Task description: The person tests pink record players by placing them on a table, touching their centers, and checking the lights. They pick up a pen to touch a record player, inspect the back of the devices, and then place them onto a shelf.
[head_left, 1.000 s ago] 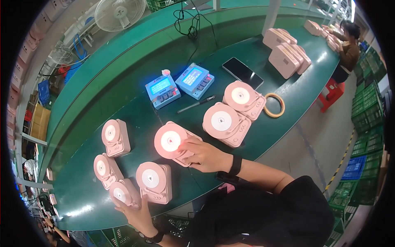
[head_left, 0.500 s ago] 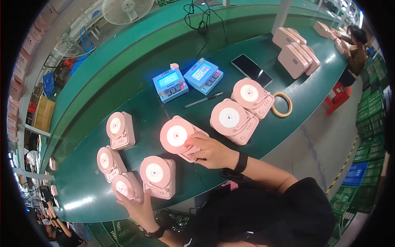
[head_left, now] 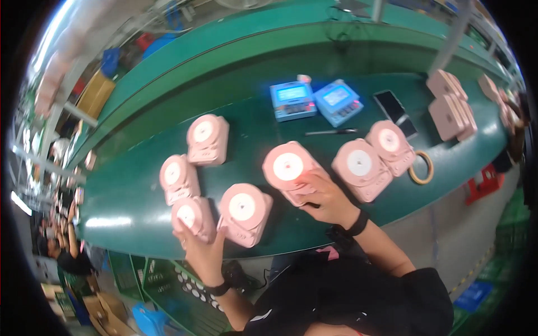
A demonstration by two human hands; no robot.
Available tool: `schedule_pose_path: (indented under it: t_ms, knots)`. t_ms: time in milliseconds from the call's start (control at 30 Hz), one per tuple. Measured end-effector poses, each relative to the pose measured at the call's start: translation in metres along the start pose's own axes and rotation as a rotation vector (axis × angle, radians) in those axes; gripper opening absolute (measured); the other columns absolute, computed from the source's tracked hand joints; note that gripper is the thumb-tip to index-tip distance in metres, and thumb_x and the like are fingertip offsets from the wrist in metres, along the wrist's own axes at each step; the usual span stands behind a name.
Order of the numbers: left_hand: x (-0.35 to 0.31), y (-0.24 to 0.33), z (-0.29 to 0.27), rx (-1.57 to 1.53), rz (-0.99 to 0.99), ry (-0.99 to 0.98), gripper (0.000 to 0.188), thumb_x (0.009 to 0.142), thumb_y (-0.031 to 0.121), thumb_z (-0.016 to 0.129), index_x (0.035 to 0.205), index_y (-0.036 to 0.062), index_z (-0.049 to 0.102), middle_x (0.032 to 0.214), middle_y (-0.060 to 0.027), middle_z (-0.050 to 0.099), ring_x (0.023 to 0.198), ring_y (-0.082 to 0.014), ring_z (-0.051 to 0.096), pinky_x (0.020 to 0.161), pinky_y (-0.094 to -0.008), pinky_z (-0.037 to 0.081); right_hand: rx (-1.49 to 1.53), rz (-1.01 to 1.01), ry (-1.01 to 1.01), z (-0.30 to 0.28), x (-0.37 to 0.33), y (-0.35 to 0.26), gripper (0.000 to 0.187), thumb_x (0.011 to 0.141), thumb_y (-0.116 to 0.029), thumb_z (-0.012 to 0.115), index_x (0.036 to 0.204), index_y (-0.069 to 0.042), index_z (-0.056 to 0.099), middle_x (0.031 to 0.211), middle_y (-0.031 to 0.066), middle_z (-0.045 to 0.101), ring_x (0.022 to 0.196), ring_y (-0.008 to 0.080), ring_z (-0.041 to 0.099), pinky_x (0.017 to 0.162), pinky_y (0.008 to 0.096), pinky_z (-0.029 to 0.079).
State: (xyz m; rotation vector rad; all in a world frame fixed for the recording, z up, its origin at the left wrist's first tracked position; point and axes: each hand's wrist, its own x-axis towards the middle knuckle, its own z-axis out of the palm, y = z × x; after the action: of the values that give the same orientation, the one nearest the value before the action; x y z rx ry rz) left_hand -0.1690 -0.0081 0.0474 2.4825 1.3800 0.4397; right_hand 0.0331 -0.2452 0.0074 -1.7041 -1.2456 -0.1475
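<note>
Several pink turntable-shaped players, each with a round platter and a white centre label, lie on the green table (head_left: 140, 185). My right hand (head_left: 330, 201) is closed on the lower right part of the middle player (head_left: 274, 168), whose label glows reddish; its fingers cover the tonearm area. At the near left, my left hand (head_left: 203, 255) has its fingers and thumb around the near end of a smaller-looking player (head_left: 188, 211). The thumb is close to the corner of the neighbouring player (head_left: 242, 207); whether it touches that one I cannot tell.
Behind the players are two blue boxes with lit screens (head_left: 292, 95) (head_left: 337, 96), a pen (head_left: 330, 132) and a black phone (head_left: 393, 109). A tape roll (head_left: 421, 167) lies right. Two players (head_left: 206, 137) (head_left: 178, 176) stand at left, two (head_left: 360, 165) (head_left: 389, 143) at right. Upright pink units (head_left: 451, 115) stand farther right.
My view has turned, so the table and everything on it appear shifted to the right and slightly upward. Both hands stay at the same players.
</note>
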Motion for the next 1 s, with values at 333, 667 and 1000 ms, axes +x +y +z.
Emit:
schedule_pose_path:
  t_ms: [333,667,1000]
  knots:
    - [-0.003,0.003,-0.004,0.036,0.009,-0.012,0.114,0.067,0.051,0.079,0.15,0.0012,0.018,0.144,-0.0413,0.025,0.133,-0.0496,0.036,0.106,-0.0492,0.035,-0.139,-0.052,-0.075,0.002,-0.004,0.001,0.045,0.058,-0.009,0.082,0.1,-0.006,0.067,0.127,0.0164,0.054,0.115,0.0366,0.05,0.102,0.0467,0.039]
    - [-0.037,0.051,-0.011,-0.369,0.591,0.239,0.081,0.072,0.02,0.08,0.138,-0.0025,0.039,0.135,-0.03,0.045,0.12,-0.0452,0.05,0.099,-0.0512,0.04,-0.243,0.47,0.01,0.004,0.017,-0.013,0.092,0.055,-0.024,0.087,0.134,-0.004,0.044,0.138,0.0228,0.036,0.118,0.0399,0.043,0.101,0.0443,0.039]
    - [-0.069,0.176,0.05,-0.591,1.159,-0.159,0.078,0.063,0.03,0.086,0.125,-0.0006,0.048,0.12,-0.0222,0.053,0.112,-0.0396,0.052,0.093,-0.046,0.045,1.577,0.522,0.449,-0.127,-0.002,0.014,0.059,0.084,-0.028,0.056,0.135,-0.001,0.045,0.13,0.0128,0.055,0.125,0.0301,0.049,0.105,0.0486,0.038]
